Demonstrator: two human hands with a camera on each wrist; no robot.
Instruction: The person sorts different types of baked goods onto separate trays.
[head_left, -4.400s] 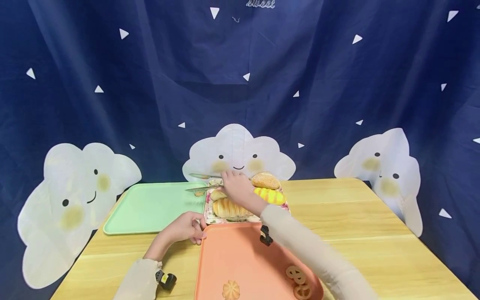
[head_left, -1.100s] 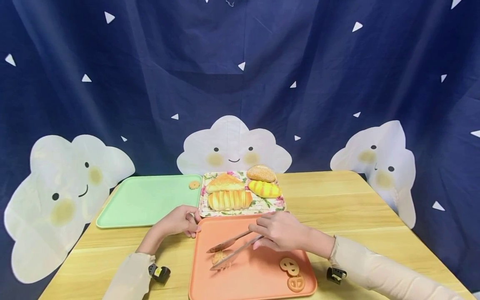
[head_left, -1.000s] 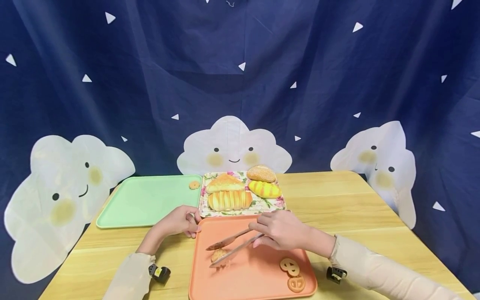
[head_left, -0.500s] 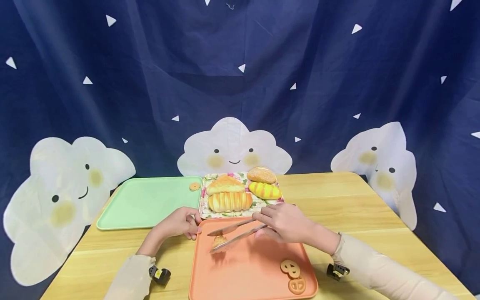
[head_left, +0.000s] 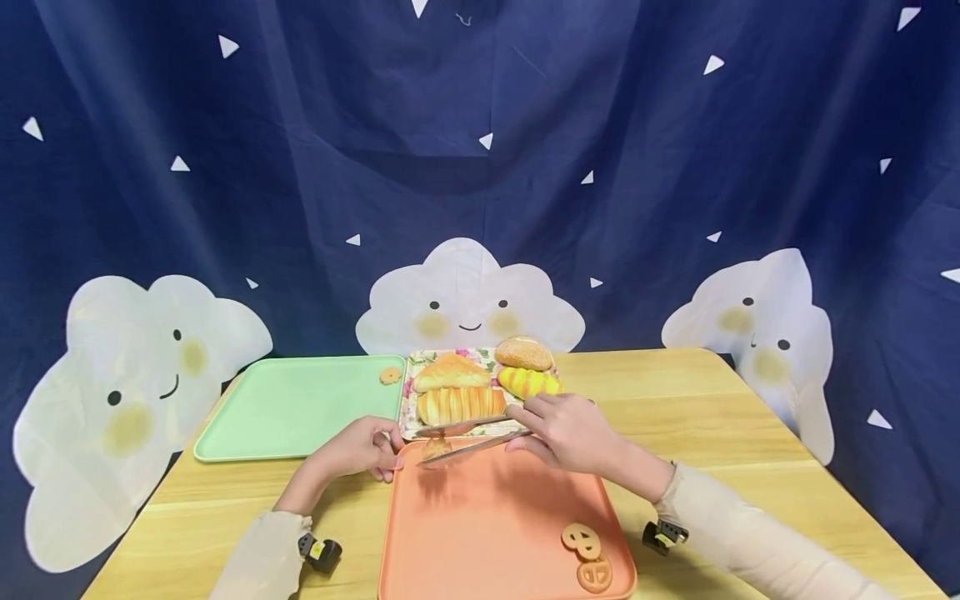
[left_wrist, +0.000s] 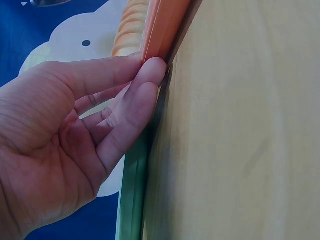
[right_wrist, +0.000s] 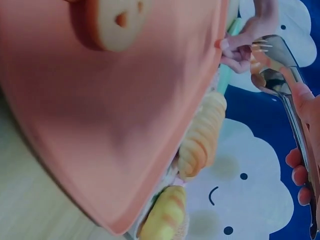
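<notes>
My right hand [head_left: 570,429] grips a pair of metal tongs [head_left: 480,447], also seen in the right wrist view with fingers wrapped along the handle [right_wrist: 299,127]. Between the tong tips sits a small ridged round cookie [head_left: 437,448], partly covered by the tong arms, over the far left corner of the orange tray [head_left: 487,517]. My left hand [head_left: 363,446] pinches that tray's left edge near the same corner. In the left wrist view the thumb lies on the rim [left_wrist: 167,25] and the other fingers are bent beneath it.
Two pretzel-shaped cookies [head_left: 581,540] lie at the orange tray's near right. Behind it, a floral tray [head_left: 408,421] carries several breads [head_left: 461,405]. A green tray [head_left: 300,408] at the left holds one small cookie [head_left: 390,376]. A blue cloud-patterned curtain [head_left: 480,192] hangs behind the table.
From over the back trays, the tongs came down to the ridged cookie on the orange tray, took it, and have moved away from me toward the tray's far edge. My left hand stays put.
</notes>
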